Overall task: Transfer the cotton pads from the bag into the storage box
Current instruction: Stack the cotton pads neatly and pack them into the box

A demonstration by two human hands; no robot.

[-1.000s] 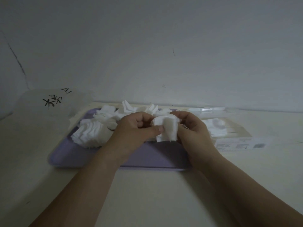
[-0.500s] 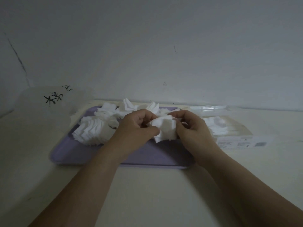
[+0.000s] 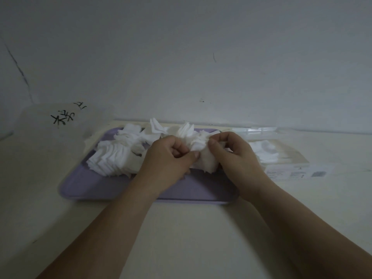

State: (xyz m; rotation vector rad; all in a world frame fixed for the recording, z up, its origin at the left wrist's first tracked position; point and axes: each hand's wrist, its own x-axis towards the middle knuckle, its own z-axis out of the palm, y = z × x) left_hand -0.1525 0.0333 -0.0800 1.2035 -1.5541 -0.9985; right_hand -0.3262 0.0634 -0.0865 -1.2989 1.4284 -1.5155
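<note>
Since a second ago, the bunch (image 3: 205,163) of pads between the left hand (image 3: 167,160) and the right hand (image 3: 237,158) is being ruffled open along its top edge, where before a flat face was being shown; its place over the tray is hardly being changed. The desk (image 3: 181,228) is being taken up across its far half by a purple tray (image 3: 201,190), lying close to the wall. A white bag (image 3: 50,137) with black writing is being seen at the desk's far left corner, just beside the tray. A clear box (image 3: 285,158) is lying off the tray's right edge, with a few pads (image 3: 263,150) being kept inside it. A loose pile (image 3: 114,158) of pads is being carried on the tray's far left part. Both hands are being curled round the bunch, which is being pinched by thumbs and fingers from either side above the tray's middle.
</note>
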